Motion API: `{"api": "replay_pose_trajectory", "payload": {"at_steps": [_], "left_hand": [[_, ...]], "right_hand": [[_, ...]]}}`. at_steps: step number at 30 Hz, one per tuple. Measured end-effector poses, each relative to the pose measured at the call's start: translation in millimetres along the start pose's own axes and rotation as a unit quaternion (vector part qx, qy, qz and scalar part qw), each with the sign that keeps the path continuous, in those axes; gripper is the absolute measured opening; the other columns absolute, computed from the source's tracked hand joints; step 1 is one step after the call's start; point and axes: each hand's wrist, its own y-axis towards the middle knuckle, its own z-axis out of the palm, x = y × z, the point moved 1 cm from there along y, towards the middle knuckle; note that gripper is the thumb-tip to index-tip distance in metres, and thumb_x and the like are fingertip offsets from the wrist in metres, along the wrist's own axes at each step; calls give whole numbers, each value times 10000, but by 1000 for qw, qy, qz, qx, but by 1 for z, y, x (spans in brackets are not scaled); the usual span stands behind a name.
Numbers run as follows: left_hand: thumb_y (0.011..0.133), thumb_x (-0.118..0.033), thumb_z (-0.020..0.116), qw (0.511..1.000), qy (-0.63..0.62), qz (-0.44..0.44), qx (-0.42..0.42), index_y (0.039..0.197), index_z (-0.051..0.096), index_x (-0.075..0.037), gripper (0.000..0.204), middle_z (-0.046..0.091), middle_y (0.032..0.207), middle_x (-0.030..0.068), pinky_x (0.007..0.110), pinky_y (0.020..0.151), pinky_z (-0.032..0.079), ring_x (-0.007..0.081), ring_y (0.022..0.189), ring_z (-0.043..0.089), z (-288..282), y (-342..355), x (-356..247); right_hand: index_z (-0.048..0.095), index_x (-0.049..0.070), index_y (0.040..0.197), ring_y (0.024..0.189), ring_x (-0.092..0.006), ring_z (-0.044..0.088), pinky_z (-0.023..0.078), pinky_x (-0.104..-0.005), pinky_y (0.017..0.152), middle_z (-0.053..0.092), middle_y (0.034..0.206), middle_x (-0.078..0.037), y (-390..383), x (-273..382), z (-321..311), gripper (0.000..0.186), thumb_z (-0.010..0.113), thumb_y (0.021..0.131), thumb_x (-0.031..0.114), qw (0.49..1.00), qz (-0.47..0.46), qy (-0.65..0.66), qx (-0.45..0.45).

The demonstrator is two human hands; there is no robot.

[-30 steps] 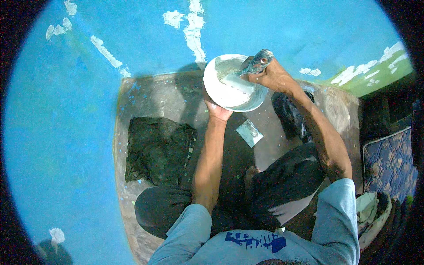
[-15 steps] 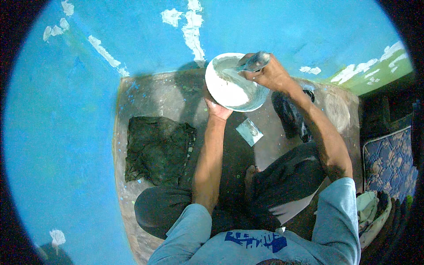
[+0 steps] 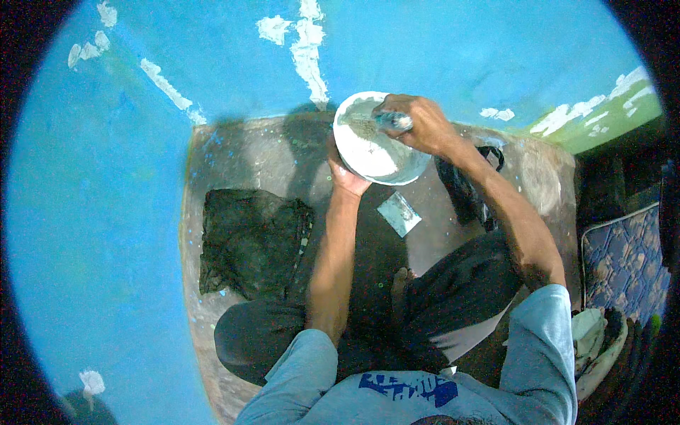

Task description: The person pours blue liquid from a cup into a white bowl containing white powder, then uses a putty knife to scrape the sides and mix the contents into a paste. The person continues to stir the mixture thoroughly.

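From the seated person [image 3: 340,388], a dark cloth [image 3: 255,241] lies at 11 o'clock and a pale flat rectangle [image 3: 399,214] at 12. Beyond that, also at 12, the left hand [image 3: 347,177] grips a bowl [image 3: 405,168] of white paste [image 3: 370,150] at its 7 o'clock side, while the right hand [image 3: 423,127] clasps a tool handle [image 3: 397,122] at its 2 o'clock; a blue wall [image 3: 397,49] stands farthest.
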Motion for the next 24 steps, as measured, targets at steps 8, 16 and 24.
{"api": "replay_pose_trajectory", "payload": {"at_steps": [8, 16, 24], "left_hand": [[849, -586, 495, 999, 19, -10, 41, 1304, 494, -100, 665, 530, 1285, 100, 494, 969, 426, 316, 1162, 506, 8, -5, 2], [812, -579, 558, 999, 14, 2, -52, 1321, 477, -99, 705, 530, 1287, 110, 510, 977, 417, 329, 1164, 504, -3, -1, 5], [822, -558, 555, 998, 2, 9, -59, 1325, 472, -98, 687, 526, 1290, 115, 506, 978, 421, 331, 1172, 499, -4, -4, 1]], "right_hand": [[652, 59, 1041, 1000, -342, 597, 486, -411, 880, 645, 1073, -126, -6, 0, 3, 352, 712, 698, 113, 989, -127, 40, 63], [666, 71, 1040, 995, -345, 610, 493, -415, 847, 639, 1108, -139, -9, -15, 8, 344, 724, 716, 171, 999, -35, 0, 24], [664, 49, 1005, 832, -329, 655, 506, -379, 754, 683, 964, -153, -10, -10, -3, 282, 703, 746, 154, 993, 74, 79, 37]]}}
